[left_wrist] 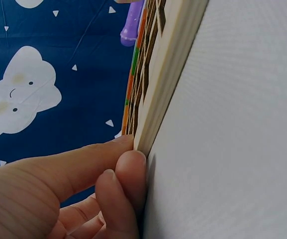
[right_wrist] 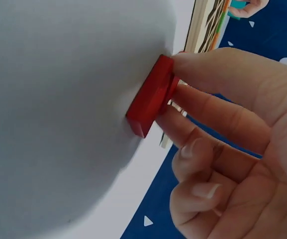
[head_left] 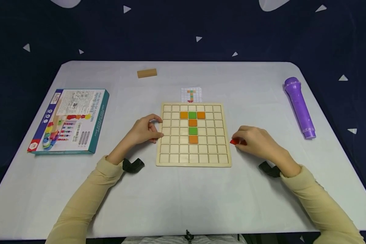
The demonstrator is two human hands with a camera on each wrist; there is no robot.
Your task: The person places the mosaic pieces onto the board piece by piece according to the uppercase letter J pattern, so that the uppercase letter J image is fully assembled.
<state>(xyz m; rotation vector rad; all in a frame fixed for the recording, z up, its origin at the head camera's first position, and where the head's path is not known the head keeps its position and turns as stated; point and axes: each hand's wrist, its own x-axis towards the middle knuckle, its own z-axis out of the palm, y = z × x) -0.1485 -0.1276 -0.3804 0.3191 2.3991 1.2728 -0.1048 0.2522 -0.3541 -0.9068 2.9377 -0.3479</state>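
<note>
A square wooden grid board (head_left: 175, 131) lies flat on the table. Orange tiles (head_left: 193, 139) and green tiles (head_left: 193, 130) fill some cells, making a T shape with a stem. My left hand (head_left: 142, 129) holds the board's left edge, with fingertips at the rim; in the left wrist view one finger (left_wrist: 98, 159) lies over the top corner and another bends against the side. Just right of the board, my right hand (head_left: 256, 140) pinches a red block (right_wrist: 150, 97) between thumb and fingers, close over the table. More red shows behind that block, partly hidden by the fingers.
A small pattern card (head_left: 191, 94) lies behind the board, its lower edge at the board's back rim. Farther back is a brown strip (head_left: 147, 73). A toy box (head_left: 70, 122) lies at left, a purple microphone-shaped tube (head_left: 299, 107) at right. Black straps (head_left: 133, 165) hang at both wrists.
</note>
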